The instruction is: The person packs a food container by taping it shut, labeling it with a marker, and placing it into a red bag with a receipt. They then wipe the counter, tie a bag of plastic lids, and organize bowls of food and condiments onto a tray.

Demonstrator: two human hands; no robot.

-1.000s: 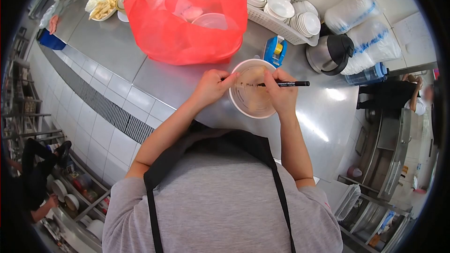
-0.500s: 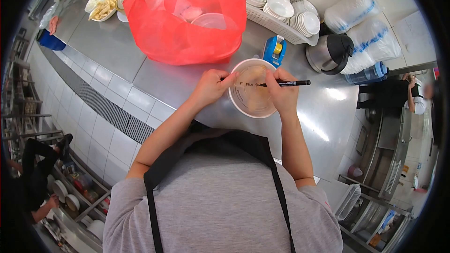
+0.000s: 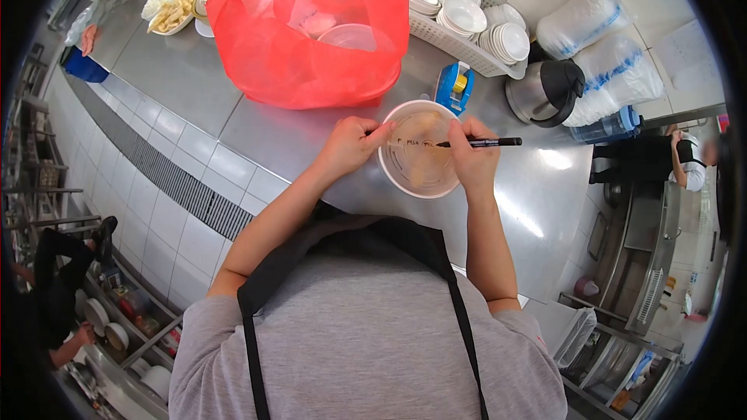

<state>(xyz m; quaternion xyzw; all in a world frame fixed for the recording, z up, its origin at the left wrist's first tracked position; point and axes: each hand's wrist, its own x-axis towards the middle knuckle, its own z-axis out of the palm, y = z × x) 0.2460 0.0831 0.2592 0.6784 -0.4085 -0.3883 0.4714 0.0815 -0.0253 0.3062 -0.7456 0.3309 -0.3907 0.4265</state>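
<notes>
A round, lidded food container [image 3: 416, 171] with pale brown contents sits at the steel counter's near edge. Small black handwriting runs across its clear lid. My left hand [image 3: 348, 141] grips the container's left rim, thumb on top. In my right hand [image 3: 475, 157] a black permanent marker [image 3: 498, 142] is pinched, its tip at the end of the writing. A blue tape dispenser [image 3: 453, 88] stands just beyond the container. Behind my left hand rests a red plastic bag [image 3: 303, 54] with a clear tub showing inside.
White bowls fill a grey basket [image 3: 467, 50] at the back. To the right are a steel jug [image 3: 545, 89], plastic-wrapped stacks [image 3: 583, 19] and a blue water bottle [image 3: 611, 126]. Food dishes [image 3: 173, 12] stand far left. One person is at far right, another at lower left.
My right hand has moved slightly right with the marker, and more letters now show on the lid. My left hand keeps its hold on the rim.
</notes>
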